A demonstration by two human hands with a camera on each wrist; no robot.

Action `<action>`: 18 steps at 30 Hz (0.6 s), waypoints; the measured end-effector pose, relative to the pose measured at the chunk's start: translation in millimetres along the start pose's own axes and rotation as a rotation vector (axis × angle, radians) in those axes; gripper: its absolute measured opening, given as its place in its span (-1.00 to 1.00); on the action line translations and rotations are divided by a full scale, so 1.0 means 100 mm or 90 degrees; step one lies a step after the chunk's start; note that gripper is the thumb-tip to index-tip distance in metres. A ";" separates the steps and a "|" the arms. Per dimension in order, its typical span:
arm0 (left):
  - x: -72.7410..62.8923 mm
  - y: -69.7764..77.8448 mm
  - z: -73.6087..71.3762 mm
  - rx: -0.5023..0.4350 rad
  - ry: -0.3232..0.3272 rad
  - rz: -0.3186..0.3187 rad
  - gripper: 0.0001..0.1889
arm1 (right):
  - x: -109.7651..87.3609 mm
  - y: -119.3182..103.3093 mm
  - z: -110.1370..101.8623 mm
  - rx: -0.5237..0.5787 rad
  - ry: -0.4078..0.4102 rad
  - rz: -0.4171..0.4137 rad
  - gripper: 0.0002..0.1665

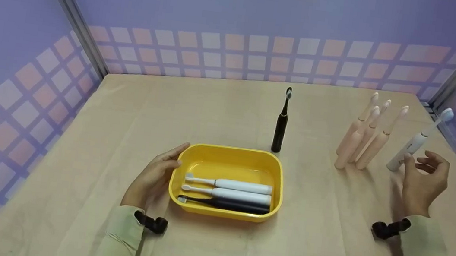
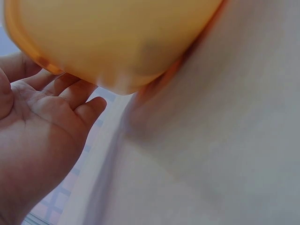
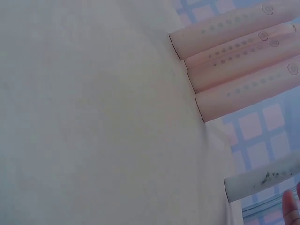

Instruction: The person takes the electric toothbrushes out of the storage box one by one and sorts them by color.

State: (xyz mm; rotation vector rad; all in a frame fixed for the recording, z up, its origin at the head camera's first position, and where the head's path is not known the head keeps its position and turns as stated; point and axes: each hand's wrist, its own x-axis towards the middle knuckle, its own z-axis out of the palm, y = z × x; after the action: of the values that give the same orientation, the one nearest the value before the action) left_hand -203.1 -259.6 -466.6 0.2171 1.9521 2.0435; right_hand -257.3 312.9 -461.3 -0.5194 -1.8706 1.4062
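Hands well apart, you are resting your left hand loosely against the outer wall of the yellow bin at its 9 o'clock end, thumb touching the rim. Your right hand is hovering at 5 o'clock from an upright white toothbrush, thumb and fingertips parted; I cannot tell whether the thumb is touching the handle. Inside the bin, two white toothbrushes and one black toothbrush are lying toward 6 o'clock, heads pointing to 9 o'clock. Outside it, another black toothbrush is standing at 1 o'clock, four pink toothbrushes at 2 o'clock.
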 end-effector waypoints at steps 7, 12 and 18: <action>0.02 -0.03 -0.03 -0.013 -0.002 -0.012 -0.31 | -0.06 -0.09 0.03 0.061 0.030 -0.052 -0.72; -0.01 0.00 0.00 -0.013 -0.012 0.007 -0.34 | -0.13 -0.24 0.08 0.078 0.002 -0.111 -0.73; -0.02 0.03 0.03 -0.025 -0.009 0.010 -0.38 | -0.28 -0.45 0.14 0.097 -0.052 -0.184 -0.71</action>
State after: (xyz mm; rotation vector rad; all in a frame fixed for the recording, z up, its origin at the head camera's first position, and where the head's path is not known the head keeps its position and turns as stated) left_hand -200.4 -257.7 -462.8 0.2379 1.9060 2.0820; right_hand -244.5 270.2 -429.8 -0.1120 -1.8001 1.3761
